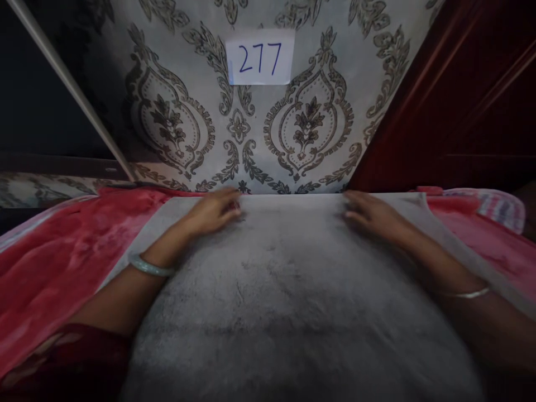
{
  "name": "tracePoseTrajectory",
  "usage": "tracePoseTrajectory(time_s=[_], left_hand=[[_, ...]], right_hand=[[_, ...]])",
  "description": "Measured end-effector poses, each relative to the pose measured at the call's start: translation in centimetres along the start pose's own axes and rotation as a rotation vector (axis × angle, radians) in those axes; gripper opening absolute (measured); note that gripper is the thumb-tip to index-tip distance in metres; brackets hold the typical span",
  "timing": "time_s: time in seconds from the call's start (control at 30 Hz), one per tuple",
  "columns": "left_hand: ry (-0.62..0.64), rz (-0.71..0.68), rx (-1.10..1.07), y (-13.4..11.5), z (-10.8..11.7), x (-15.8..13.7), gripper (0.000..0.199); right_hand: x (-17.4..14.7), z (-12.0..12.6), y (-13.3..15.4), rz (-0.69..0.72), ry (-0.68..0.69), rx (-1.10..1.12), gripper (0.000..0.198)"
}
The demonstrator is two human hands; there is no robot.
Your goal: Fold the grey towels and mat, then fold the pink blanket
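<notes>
A wide grey sheet [288, 268] lies spread before me, its straight far edge close to the patterned wall. Near that edge on the left is my left hand [213, 212], palm turned inward, fingers bent and thumb apart from them. I see no fabric pinched in it. My right hand [372, 218] is at the same edge further right, with a gap between thumb and fingers. Both hands are partly smeared by motion, and whether their undersides touch the sheet is hard to see. A pale green bangle [149, 267] circles the left wrist; a thin silvery bangle [471, 292] circles the right.
Red plush fabric [84, 234] shows beyond the sheet's left side, and more pinkish-red fabric [477, 240] on the right. A paper marked 277 [260, 57] is on the wallpaper. A dark screen-like panel [50, 84] stands at left, dark red wooden furniture [452, 111] at right.
</notes>
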State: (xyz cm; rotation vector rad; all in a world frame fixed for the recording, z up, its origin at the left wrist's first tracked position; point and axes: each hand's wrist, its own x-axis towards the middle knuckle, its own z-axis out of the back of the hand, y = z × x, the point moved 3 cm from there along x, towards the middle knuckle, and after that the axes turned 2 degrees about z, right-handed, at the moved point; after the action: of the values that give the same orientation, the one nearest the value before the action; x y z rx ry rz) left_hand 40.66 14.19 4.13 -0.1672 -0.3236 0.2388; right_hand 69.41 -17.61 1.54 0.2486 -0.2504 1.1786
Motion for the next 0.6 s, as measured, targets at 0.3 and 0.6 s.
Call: tracePoseTrajectory(time_s=[0.3,0.6], left_hand=[[0.421,-0.360,-0.033,-8.2,-6.2,-2.1,0.080],[0.255,-0.085,0.251,1.5,-4.6,0.2,0.065]], right_hand=[[-1.5,-4.5,9.9,0.347,0.333,0.163,0.074],[-4.9,-3.1,-9.4,-0.327,0.265,-0.178,0.068]])
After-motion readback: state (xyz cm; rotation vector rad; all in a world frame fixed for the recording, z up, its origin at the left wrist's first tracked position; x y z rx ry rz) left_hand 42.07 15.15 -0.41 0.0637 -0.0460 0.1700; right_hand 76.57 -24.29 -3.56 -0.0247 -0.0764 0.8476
